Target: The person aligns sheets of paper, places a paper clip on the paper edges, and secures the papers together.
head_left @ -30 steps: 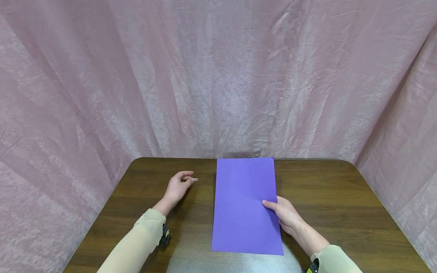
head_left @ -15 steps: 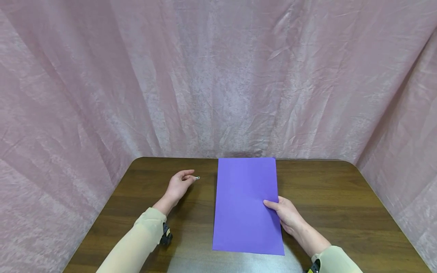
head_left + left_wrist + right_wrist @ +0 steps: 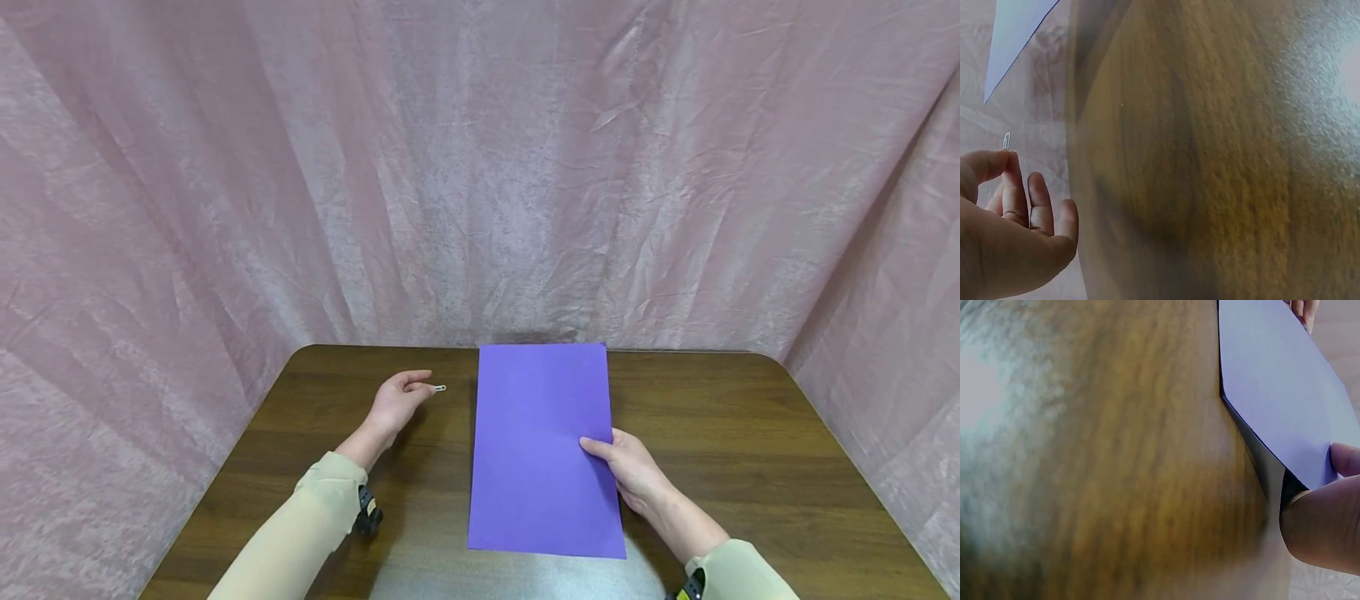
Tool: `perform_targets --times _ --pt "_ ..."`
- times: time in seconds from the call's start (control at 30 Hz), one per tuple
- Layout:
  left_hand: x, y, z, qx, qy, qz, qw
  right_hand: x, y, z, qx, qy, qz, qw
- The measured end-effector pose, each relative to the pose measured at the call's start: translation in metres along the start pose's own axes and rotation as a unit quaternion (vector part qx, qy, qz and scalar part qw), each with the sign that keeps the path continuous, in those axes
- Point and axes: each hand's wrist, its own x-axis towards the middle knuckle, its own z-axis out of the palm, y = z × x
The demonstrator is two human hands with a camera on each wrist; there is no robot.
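My left hand point(image 3: 396, 404) pinches a small whitish paper clip point(image 3: 440, 388) between thumb and index finger, left of the sheet. The left wrist view shows the looped end of the paper clip point(image 3: 1007, 139) sticking out past the fingertips, while the other fingers are loosely bent. A purple sheet of paper point(image 3: 536, 467) is held by my right hand point(image 3: 633, 471) at its right edge, thumb on top and fingers hidden underneath. In the right wrist view the near edge of the paper point(image 3: 1272, 381) stands up from the tabletop. Clip and paper are apart.
The brown wood-grain table point(image 3: 720, 433) has rounded far corners. Pink velvety curtains point(image 3: 480, 167) hang behind it and along both sides. Bright glare lies on the tabletop near the front middle.
My left hand has shifted slightly right and away from me with the paper clip, nearer the sheet. The purple paper and right hand have drifted very slightly right.
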Motion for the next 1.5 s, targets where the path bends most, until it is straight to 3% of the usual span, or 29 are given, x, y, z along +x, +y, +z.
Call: perform_targets --times 0.57,1.0,1.5 --pt "0.006 0.011 0.001 -0.074 -0.012 -0.051 0.9959 -0.001 -0.005 0.0 -0.006 -0.004 -0.002 1.0" --pt "0.008 0.021 0.003 -0.077 -0.025 -0.058 0.995 -0.003 -0.007 0.002 -0.019 -0.01 -0.005 1.0" --pt "0.01 0.036 0.006 -0.057 -0.034 -0.06 0.9961 -0.004 -0.007 0.001 -0.03 0.009 -0.009 0.999"
